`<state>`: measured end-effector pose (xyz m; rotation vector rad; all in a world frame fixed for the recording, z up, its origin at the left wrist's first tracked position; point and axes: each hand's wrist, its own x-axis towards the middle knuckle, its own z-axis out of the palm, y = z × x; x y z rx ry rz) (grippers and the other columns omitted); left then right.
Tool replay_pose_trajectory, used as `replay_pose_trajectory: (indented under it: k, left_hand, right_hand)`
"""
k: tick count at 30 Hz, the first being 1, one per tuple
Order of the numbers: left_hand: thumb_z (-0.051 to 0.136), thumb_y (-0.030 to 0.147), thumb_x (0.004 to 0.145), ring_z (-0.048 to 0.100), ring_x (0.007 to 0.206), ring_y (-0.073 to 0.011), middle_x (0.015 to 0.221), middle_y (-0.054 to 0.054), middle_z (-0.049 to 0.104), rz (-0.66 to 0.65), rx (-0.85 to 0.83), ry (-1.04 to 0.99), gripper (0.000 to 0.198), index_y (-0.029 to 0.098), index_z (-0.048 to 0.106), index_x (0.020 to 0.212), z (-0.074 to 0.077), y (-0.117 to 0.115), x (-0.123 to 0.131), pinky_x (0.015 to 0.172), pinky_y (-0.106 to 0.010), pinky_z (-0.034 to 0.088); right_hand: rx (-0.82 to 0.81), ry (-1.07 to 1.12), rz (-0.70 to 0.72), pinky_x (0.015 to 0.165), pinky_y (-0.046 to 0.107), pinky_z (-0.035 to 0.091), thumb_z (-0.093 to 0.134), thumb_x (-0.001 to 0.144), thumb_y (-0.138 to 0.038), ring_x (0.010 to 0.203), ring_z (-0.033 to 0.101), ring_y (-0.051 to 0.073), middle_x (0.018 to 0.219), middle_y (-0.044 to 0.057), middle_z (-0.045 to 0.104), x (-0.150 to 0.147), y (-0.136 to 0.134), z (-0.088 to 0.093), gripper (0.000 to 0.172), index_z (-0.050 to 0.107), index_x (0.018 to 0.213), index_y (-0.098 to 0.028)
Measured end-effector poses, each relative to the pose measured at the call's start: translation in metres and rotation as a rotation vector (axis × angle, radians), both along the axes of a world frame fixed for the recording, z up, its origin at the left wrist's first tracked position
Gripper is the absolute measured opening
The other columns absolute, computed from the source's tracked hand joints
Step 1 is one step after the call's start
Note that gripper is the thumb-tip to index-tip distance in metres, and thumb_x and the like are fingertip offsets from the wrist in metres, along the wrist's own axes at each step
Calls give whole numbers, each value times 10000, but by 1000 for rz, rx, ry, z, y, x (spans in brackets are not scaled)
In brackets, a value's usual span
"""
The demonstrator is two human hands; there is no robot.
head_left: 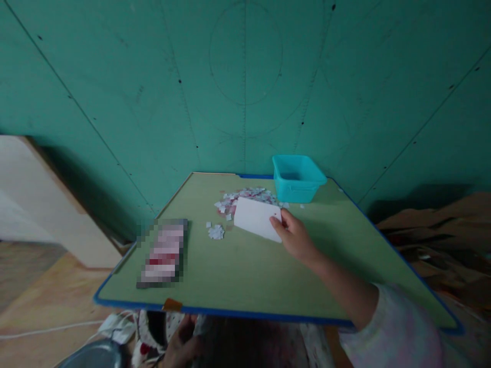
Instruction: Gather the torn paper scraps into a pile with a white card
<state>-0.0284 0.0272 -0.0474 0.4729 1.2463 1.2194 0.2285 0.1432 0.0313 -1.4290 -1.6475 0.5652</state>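
Note:
A blank white sheet of card or stiff paper (255,218) is pinched at its right edge by my right hand (293,235), thumb on top. A small reddish mark shows on it near the thumb. The sheet is held tilted over the table and partly covers a heap of small cut paper pieces (249,194), whitish with some pink. Left of the sheet lies a smaller pile of white paper bits (216,232). Below the table's front edge, my left hand (182,342) is low and dim; its fingers are too unclear to read.
A turquoise plastic bin (299,191) stands at the table's back right. A blurred-out phone-like slab (163,253) lies at the left on the green table (245,286), which has blue-taped edges. A green wall (245,128) rises behind; a pale board (49,204) leans at left.

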Motion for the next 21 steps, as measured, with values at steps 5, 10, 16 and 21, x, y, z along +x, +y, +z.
replay_pose_trajectory:
  k: [5,10,16,21]
  left_hand:
    - [557,96,323,418,436,-97,400,59,549,15,2,112,131,189,599,405,-5,-2,-5,427,-184,326]
    - [558,119,344,431,460,-114,409,62,539,50,32,116,104,193,562,417,-7,-5,-5,439,-197,343]
    - [556,89,333,410,420,-89,386,71,534,77,10,74,122,188,556,405,-5,-6,-2,417,-173,309]
    - [584,101,339,389,366,-67,369,77,523,37,8,67,114,183,543,407,-5,-7,-4,393,-164,284]
  right_hand:
    - [13,28,-30,530,240,317,406,830,-434,579,457,119,673,3,526,3,3,-1,255,457,769,-191]
    - [14,-5,-21,518,240,295,417,820,-418,547,414,112,594,-23,452,3,5,-2,250,431,711,-194]
    - [28,81,-7,517,234,285,435,804,-399,551,380,104,580,-39,411,3,0,5,236,428,687,-193]
    - [1,114,7,521,238,288,450,787,-392,556,375,109,592,-34,423,3,1,1,222,442,689,-193]
